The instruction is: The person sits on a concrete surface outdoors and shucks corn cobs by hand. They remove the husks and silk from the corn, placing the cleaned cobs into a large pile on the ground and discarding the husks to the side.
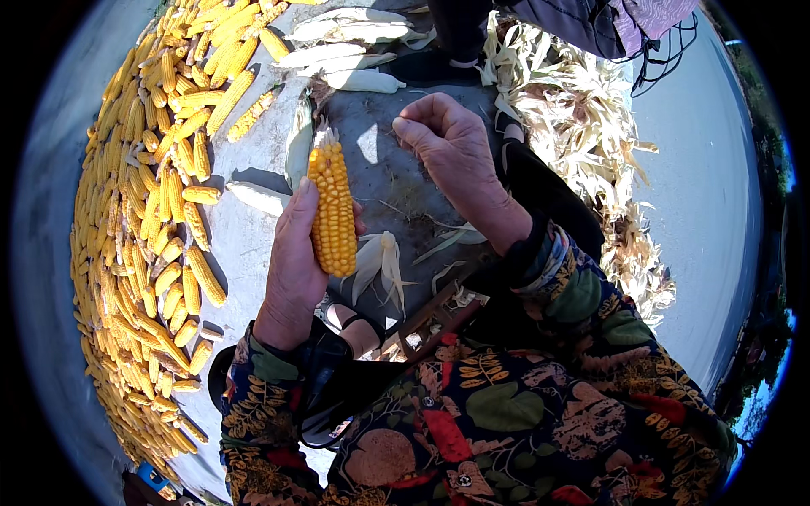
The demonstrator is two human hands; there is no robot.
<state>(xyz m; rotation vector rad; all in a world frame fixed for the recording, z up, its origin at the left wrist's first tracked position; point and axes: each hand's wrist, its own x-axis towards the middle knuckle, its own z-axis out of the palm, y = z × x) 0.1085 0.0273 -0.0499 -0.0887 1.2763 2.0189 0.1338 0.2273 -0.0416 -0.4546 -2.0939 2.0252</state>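
Note:
My left hand (292, 265) is closed around a husked ear of yellow corn (333, 215), its silky pale end pointing away from me. To the right of the ear, my right hand (446, 136) is raised with fingers curled and the thumb against the index finger; whether anything thin is pinched there cannot be told. Just beyond my left hand lie a corn ear in its husk (299, 142) and another pale husked-over ear (253, 197). A loose corn husk (381, 262) rests on the ground below, between the hands.
A large heap of bare yellow corn ears (145, 253) spreads along the left. Unpeeled ears (354, 31) lie at the top, beside another person's shoe (433, 69). A long pile of dry husks (569, 120) stretches down the right side.

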